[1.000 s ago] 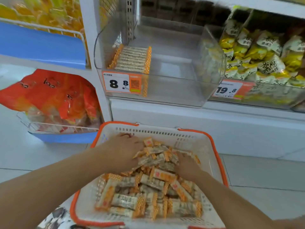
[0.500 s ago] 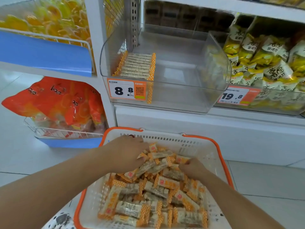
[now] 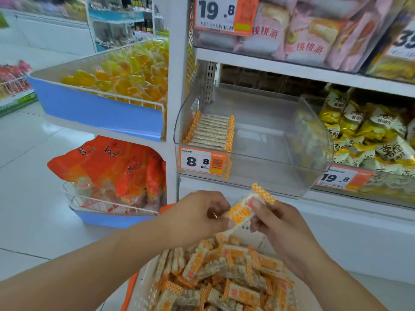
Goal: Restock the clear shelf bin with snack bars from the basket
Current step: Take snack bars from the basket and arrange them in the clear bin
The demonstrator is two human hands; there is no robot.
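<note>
A white shelf unit (image 3: 292,63) fills the right and centre of the frame, with pale floor (image 3: 33,176) to the left. On the middle shelf, right of centre, sits the clear bin (image 3: 269,171); a short row of bars (image 3: 211,131) stands packed against its left wall, and the remaining floor of the bin is bare. An orange price tag (image 3: 202,161) reading 8.8 is fixed to the bin's front at its left end. Right of the bin are yellow bags (image 3: 368,131), and above it, on the top shelf, pink packs (image 3: 310,34). At centre left a blue-fronted tray (image 3: 101,113) holds yellow sweets (image 3: 130,77); below it red bags (image 3: 112,169) lie in a wire rack.

At the bottom centre, the white basket (image 3: 258,234) with its orange rim is heaped with loose wrapped bars (image 3: 224,272). Just above the heap, below the bin's front, both hands meet. The left hand (image 3: 195,215) curls its fingers round one end of a small bunch of held bars (image 3: 244,212); the right hand (image 3: 276,223) pinches the other side, thumb on the wrappers. One bar's orange checked end sticks up above the right hand, towards the bin's lower edge.
</note>
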